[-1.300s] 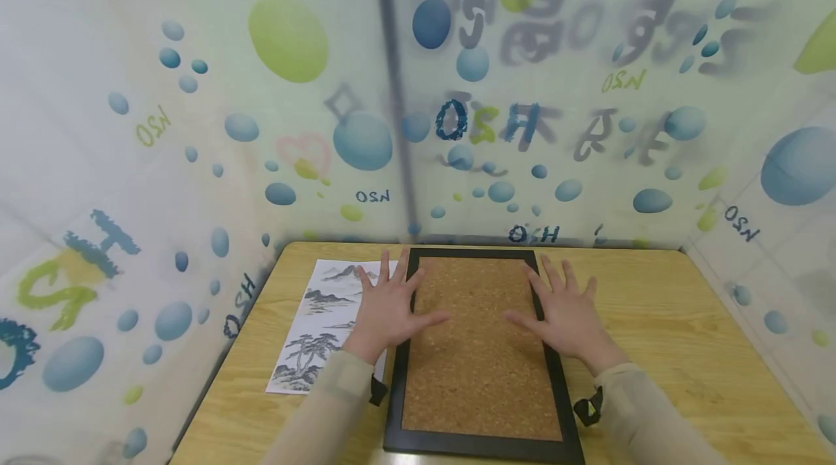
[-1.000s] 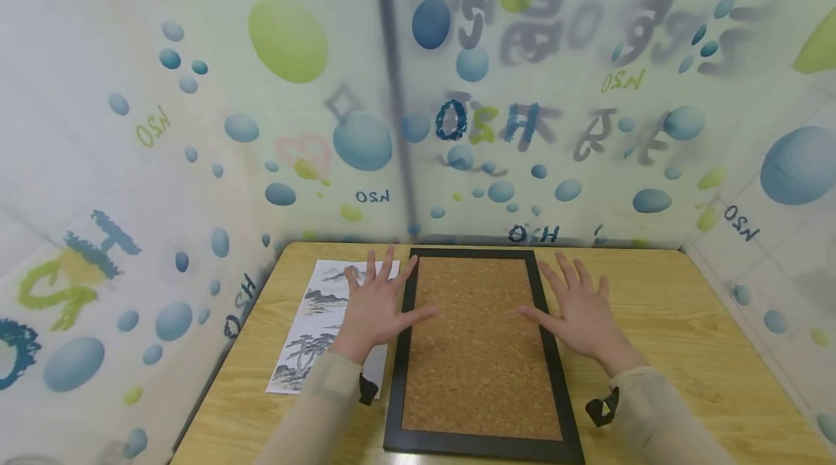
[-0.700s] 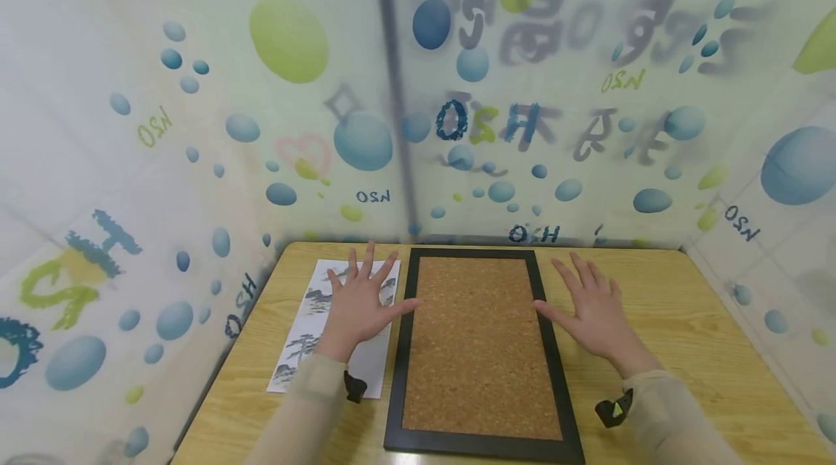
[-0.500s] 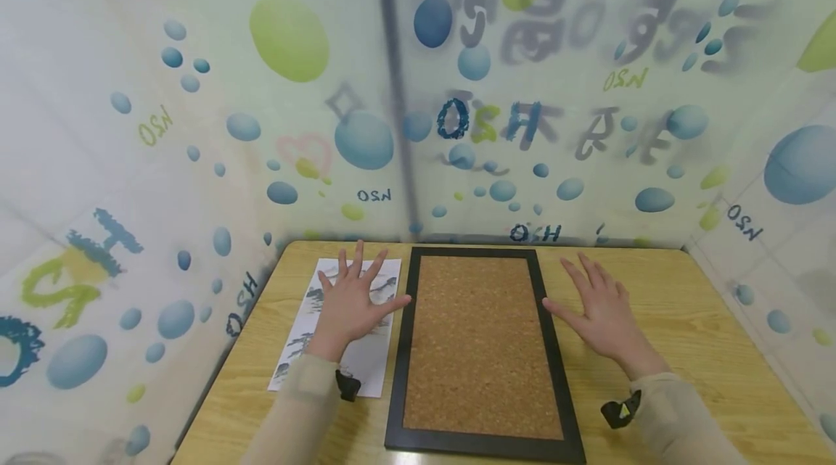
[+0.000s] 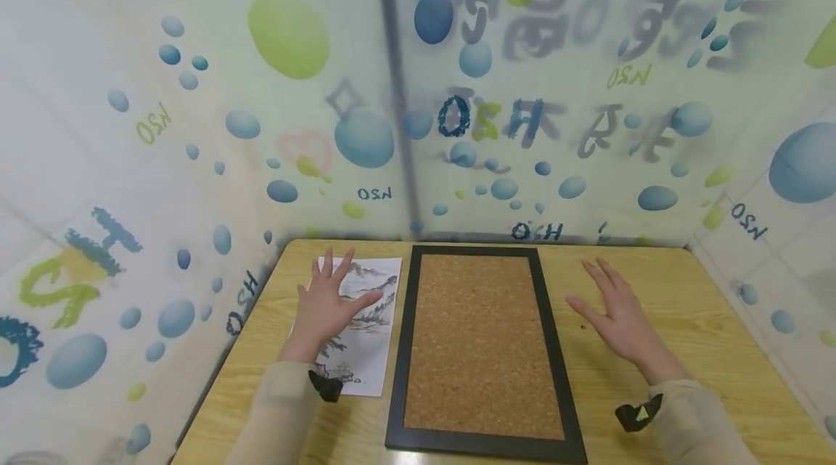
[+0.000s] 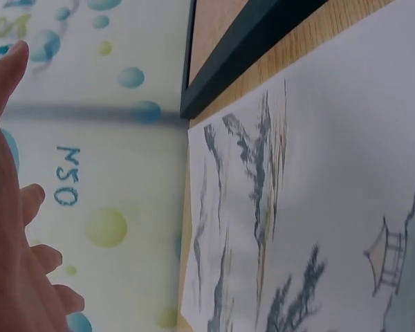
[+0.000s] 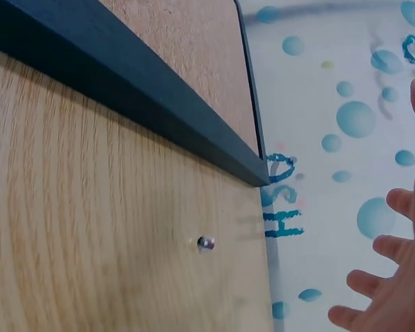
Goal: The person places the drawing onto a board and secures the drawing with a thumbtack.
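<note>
A cork board [image 5: 483, 349] in a black frame lies lengthwise on the table. Left of it lies a white sheet with an ink landscape [image 5: 366, 356], showing mountains, trees and, in the left wrist view, a small pavilion. My left hand [image 5: 324, 313] is over the sheet with fingers spread and hides part of it. To the right of the board, my right hand [image 5: 620, 320] hovers over the wood, fingers extended and thumb apart. Neither hand holds anything. A tiny shiny metallic piece [image 7: 205, 243] sits on the table near the right thumb.
The wooden table [image 5: 705, 334] carries these things. Pale curtains [image 5: 522, 160] printed with blue and green bubbles and letters enclose it at the back and both sides. Black straps [image 5: 326, 385] show at the cuffs of the beige sleeves.
Both hands have moved apart from over the cork board, the left one leftward over the sheet and the right one rightward over the table. Board and sheet have stayed put.
</note>
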`<control>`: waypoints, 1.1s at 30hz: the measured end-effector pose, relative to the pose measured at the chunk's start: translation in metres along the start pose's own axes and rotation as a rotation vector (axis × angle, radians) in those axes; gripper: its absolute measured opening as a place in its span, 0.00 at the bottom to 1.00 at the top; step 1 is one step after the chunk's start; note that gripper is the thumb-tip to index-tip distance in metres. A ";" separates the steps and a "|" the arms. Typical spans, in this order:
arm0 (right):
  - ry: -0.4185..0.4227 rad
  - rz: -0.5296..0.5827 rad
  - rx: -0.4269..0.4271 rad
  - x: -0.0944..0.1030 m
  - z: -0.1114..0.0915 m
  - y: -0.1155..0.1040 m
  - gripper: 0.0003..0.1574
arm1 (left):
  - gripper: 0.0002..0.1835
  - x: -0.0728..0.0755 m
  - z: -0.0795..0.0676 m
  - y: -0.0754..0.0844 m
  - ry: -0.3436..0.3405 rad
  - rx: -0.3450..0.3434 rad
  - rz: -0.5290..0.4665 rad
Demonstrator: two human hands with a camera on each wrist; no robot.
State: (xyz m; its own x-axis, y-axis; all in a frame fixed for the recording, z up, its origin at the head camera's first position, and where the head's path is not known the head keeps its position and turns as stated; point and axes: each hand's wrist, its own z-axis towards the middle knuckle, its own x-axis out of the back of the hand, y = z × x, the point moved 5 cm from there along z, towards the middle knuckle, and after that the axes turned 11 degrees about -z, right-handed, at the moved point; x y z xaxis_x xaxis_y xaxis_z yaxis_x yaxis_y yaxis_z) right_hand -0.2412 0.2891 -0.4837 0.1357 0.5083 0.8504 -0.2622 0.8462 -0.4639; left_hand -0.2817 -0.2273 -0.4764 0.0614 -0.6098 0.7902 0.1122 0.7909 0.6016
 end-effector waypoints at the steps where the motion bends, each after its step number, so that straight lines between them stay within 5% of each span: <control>1: -0.002 0.015 -0.005 0.000 -0.001 0.002 0.49 | 0.62 0.001 -0.001 -0.005 -0.002 0.018 -0.013; 22: -0.093 0.206 -0.144 -0.008 -0.014 0.035 0.48 | 0.67 0.033 -0.032 -0.084 0.074 0.434 -0.393; 33: -0.076 0.140 -0.143 -0.023 -0.021 0.053 0.24 | 0.61 0.033 -0.046 -0.114 0.177 0.595 -0.467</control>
State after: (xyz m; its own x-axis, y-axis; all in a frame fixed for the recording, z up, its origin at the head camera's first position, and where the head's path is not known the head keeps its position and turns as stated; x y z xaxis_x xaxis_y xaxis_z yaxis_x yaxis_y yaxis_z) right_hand -0.2382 0.3255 -0.5331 0.0338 0.6137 0.7888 -0.1347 0.7849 -0.6049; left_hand -0.2469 -0.3395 -0.5244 0.3017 -0.8464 0.4389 -0.3829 0.3140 0.8688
